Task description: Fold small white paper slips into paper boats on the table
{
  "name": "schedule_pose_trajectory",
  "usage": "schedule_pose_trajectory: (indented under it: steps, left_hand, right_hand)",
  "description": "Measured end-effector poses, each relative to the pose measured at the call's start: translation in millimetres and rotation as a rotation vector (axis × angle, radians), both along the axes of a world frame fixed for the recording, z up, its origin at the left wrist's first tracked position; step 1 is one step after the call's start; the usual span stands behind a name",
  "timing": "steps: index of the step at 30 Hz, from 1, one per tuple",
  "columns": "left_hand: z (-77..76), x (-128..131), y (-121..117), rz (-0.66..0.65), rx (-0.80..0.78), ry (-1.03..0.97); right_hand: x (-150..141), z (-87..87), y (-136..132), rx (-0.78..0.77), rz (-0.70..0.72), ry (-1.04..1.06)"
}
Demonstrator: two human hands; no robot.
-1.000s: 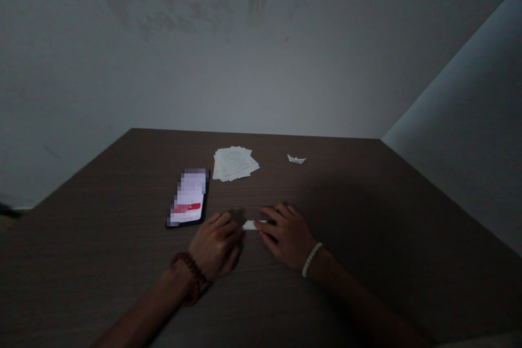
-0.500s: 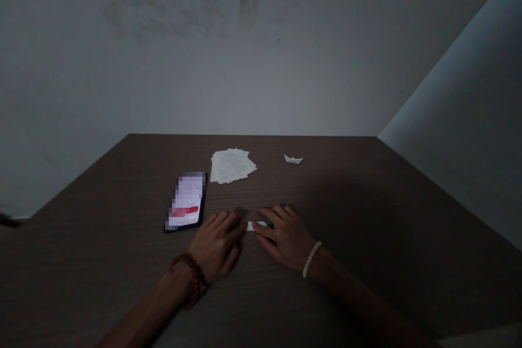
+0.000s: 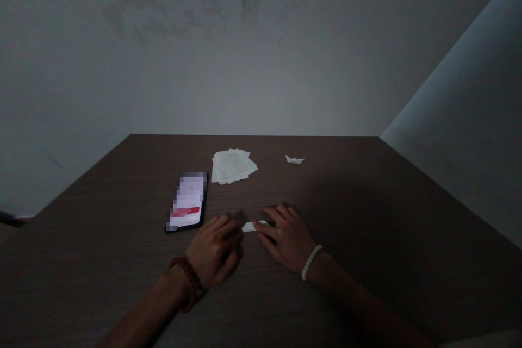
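A small strip of white paper, which looks folded, lies flat on the table between my two hands. My left hand, with a brown bead bracelet at its wrist, bends its fingers over the strip's left end and presses there. From the other side my right hand, wearing a pale bead bracelet, holds the strip down against the table with its fingertips. Those fingers cover the strip's right part. How the paper is folded is too small to make out.
A phone with a lit screen lies left of my hands. Behind it is a loose stack of white printed sheets. A small folded paper boat stands at the back right of the dark wooden table. A grey wall closes off the far edge.
My left hand has slid slightly left along the strip, so more of the paper's left part shows. My right hand stays nearly where it was.
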State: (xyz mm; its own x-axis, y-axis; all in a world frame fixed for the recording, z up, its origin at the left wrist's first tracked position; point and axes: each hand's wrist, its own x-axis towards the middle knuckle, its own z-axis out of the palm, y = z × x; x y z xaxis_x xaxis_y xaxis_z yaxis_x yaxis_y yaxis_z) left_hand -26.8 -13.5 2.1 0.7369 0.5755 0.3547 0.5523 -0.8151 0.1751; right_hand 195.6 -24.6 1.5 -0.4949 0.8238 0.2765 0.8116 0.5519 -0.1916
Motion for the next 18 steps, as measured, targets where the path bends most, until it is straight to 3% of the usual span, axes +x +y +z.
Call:
schedule_pose_trajectory:
  steps: [8,13,18]
  left_hand:
    - [-4.1,0.9,0.1,-0.051,0.001,-0.004]
    - [-3.5,2.9,-1.0,-0.016,0.001,0.0]
    - [1.8,6.8,-3.3,0.01,-0.014,0.024]
  right_hand:
    - [1.3,1.1,1.6,0.019,0.029,-0.023]
    - [0.2,3.5,0.7,0.006,0.108,-0.061]
    - [-3.3,5.3,-0.5,0.0,0.062,-0.082]
